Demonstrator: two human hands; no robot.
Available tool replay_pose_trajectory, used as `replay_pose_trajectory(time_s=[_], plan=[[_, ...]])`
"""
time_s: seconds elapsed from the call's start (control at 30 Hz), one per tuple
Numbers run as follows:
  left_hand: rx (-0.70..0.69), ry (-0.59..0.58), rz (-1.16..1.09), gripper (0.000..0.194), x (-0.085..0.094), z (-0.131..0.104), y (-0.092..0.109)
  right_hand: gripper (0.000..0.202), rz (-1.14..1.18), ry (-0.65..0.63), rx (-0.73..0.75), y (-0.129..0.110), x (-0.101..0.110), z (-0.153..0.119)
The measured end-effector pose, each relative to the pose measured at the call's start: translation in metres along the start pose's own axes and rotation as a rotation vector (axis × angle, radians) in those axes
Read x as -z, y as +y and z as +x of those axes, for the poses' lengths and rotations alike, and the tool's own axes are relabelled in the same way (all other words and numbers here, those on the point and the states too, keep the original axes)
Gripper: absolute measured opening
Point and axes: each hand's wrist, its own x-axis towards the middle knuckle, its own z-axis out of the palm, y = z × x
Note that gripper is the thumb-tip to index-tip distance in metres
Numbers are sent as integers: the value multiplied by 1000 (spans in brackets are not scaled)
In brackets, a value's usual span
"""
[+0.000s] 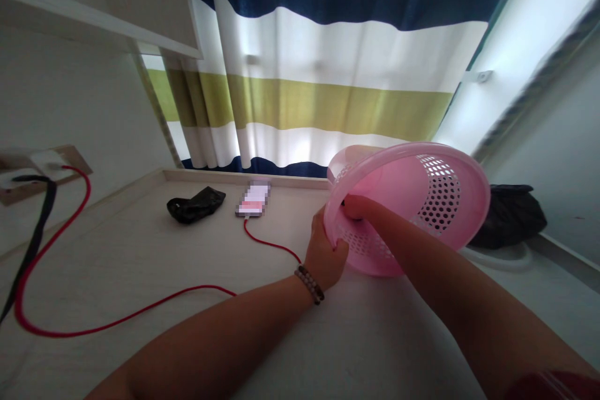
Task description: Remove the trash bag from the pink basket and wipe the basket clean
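A pink plastic basket (pixel 398 181) with rows of round holes is tipped on its side, its mouth facing toward me and to the right. My left hand (pixel 325 253), with a beaded bracelet at the wrist, is closed round the basket's left rim, thumb on the inner side. Deep inside the basket is my right hand (pixel 359 206), its fingers curled in. A small dark patch shows by those fingers, too little to tell what it is.
A phone (pixel 253 200) lies left of the basket on the white surface (pixel 187 269), plugged into a red cable (pixel 140 319). Nearby lies a crumpled black bag (pixel 197 205). Behind the basket at right is another black bag (pixel 510 215). A striped curtain (pixel 304 81) hangs at the back.
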Motion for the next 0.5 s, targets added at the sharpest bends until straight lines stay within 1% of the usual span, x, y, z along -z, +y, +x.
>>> replay_pose_trajectory(time_s=[0.13, 0.23, 0.3, 0.4, 0.5], plan=[[5, 6, -7, 70, -1, 1, -1, 29, -15, -37, -5, -8, -4, -17], [9, 8, -3, 64, -1, 1, 0, 35, 24, -144, -83, -13, -6, -36], [5, 8, 3, 62, -1, 0, 0, 39, 61, -183, -119, -14, -7, -46], [-8, 7, 14, 64, -1, 0, 1, 38, 31, -142, -88, -13, -7, -47], [-10, 3, 11, 64, -1, 1, 2, 34, -47, -68, -45, -10, -8, -34]])
